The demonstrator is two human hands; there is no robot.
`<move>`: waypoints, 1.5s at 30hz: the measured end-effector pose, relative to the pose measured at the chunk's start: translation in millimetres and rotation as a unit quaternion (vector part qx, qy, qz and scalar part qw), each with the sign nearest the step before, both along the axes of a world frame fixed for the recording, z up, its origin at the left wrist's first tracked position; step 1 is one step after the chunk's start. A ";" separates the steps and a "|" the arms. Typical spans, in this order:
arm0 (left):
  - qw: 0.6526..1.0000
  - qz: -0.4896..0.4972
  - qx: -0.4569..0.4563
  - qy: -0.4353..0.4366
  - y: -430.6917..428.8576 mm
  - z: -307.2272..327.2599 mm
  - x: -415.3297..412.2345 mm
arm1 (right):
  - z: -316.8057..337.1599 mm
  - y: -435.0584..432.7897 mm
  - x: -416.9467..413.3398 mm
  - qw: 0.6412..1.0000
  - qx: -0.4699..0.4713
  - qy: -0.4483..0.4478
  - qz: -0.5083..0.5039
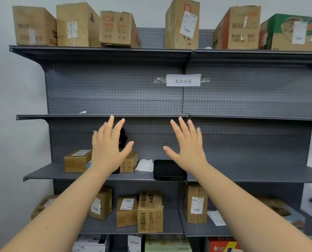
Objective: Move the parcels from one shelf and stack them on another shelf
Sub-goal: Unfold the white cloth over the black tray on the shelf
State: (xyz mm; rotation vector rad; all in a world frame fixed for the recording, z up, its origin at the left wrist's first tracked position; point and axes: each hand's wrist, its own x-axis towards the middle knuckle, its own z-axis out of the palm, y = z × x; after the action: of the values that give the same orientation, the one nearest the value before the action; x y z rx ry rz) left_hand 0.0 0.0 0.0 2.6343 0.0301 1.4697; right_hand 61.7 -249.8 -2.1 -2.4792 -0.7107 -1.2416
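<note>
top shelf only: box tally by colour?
Brown boxes: 5
Green box: 1
Total: 6

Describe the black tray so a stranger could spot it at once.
On the grey metal pegboard shelving, find the white paper sign and drop two shelf boards. The black plastic tray lies there, where the two bays meet. Unlike the brown cardboard parcels left of it, it is low, dark and grid-textured.
</note>
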 end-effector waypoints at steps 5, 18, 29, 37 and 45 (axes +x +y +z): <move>0.994 -0.085 -0.058 0.035 2.6 -26.8 30.8 | -27.7 -3.6 24.5 0.979 0.123 0.129 0.099; 0.971 -0.107 -0.150 0.153 10.8 -94.4 136.2 | -96.4 20.2 123.6 0.927 0.238 0.235 0.169; 0.965 -0.120 -0.121 0.201 88.3 -124.7 318.4 | -135.6 87.5 288.8 0.936 0.195 0.270 0.114; 0.939 -0.148 -0.180 0.253 113.5 -150.2 443.3 | -163.2 118.1 412.4 0.924 0.215 0.298 0.108; 0.933 -0.114 -0.217 0.262 112.0 -176.9 545.5 | -189.2 126.8 532.8 0.910 0.204 0.337 0.129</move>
State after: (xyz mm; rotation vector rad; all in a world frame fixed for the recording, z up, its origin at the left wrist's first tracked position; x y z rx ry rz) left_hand 545.5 112.0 -176.9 2.4649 0.0848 0.5736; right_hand 594.5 -123.0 -191.3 -2.1500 -0.4970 -0.3338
